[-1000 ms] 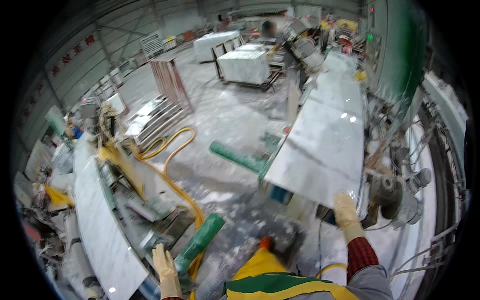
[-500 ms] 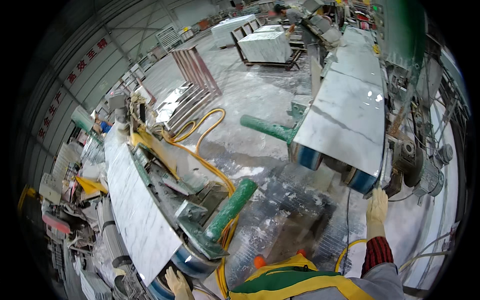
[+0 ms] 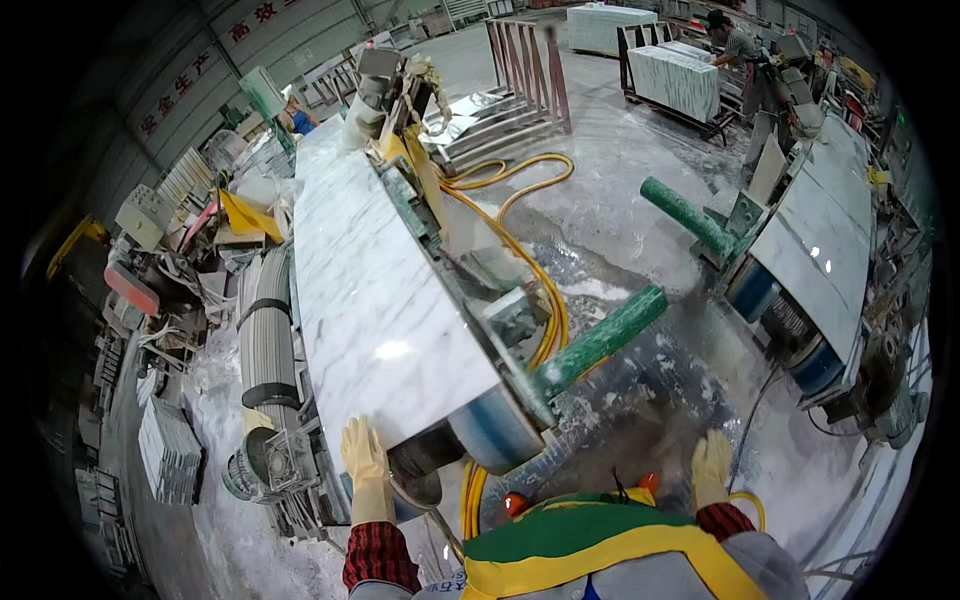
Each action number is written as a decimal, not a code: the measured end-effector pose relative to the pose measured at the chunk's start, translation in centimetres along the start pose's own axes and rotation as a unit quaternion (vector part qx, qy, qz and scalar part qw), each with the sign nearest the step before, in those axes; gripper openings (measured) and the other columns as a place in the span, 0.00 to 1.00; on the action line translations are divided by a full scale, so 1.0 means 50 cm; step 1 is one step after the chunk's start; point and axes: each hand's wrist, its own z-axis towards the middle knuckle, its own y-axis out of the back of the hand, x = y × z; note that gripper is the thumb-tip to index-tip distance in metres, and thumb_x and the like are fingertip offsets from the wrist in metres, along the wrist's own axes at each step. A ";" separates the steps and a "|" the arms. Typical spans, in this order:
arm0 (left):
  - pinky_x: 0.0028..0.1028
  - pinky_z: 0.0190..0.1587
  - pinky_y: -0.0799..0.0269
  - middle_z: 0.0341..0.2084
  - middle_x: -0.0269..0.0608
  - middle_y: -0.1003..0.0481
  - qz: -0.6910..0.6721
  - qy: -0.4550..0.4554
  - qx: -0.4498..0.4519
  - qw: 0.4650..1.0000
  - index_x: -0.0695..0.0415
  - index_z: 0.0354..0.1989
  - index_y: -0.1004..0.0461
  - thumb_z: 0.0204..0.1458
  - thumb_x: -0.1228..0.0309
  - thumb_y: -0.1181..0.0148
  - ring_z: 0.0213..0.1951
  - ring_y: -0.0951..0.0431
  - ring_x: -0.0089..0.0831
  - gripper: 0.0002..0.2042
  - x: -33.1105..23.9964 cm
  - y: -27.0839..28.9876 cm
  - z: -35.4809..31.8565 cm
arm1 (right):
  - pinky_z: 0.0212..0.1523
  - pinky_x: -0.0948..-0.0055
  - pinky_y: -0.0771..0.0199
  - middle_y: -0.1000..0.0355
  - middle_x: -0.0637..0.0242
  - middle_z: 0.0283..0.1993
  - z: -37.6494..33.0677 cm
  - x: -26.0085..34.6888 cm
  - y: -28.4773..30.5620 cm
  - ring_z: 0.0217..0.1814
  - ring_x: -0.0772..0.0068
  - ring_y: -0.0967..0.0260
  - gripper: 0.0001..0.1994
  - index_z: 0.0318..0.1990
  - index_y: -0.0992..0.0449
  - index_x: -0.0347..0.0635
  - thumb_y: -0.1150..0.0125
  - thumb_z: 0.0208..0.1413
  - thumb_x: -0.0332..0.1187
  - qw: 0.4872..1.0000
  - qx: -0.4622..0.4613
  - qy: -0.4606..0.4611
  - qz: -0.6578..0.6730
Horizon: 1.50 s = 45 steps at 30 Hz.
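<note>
Along the left conveyor (image 3: 497, 430), a long white marble slab (image 3: 385, 270) is carried flat, its near end brought up to the conveyor's near edge. The slab's near left corner is met by the gloved left hand (image 3: 366, 465), whose fingers are stretched straight and kept close together; nothing is seen to be gripped, and whether the stone is pressed cannot be told. By the gloved right hand (image 3: 710, 465) nothing is held: it is loosely extended above the floor (image 3: 640, 400), apart from the left conveyor and the right conveyor (image 3: 815, 370).

As far as can be judged, the marble slab is fully laid on its conveyor and is not lifted or slid off. At the right conveyor's near edge, a second white slab (image 3: 815, 240) is left untouched. How much remains to be done cannot be told.

Compared with half a second ago, the view is turned leftward. The left hand is brought from beside the left conveyor's near end to the slab's corner, and the right hand is drawn away from the right conveyor's near end.
</note>
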 end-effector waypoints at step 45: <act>0.61 0.79 0.46 0.75 0.59 0.31 0.005 -0.049 0.049 0.998 0.55 0.75 0.29 0.68 0.60 0.40 0.75 0.35 0.65 0.28 0.107 0.044 0.169 | 0.84 0.47 0.43 0.26 0.50 0.75 0.421 1.427 -0.365 0.81 0.46 0.35 0.27 0.69 0.22 0.43 0.36 0.68 0.47 0.817 0.015 0.561 0.135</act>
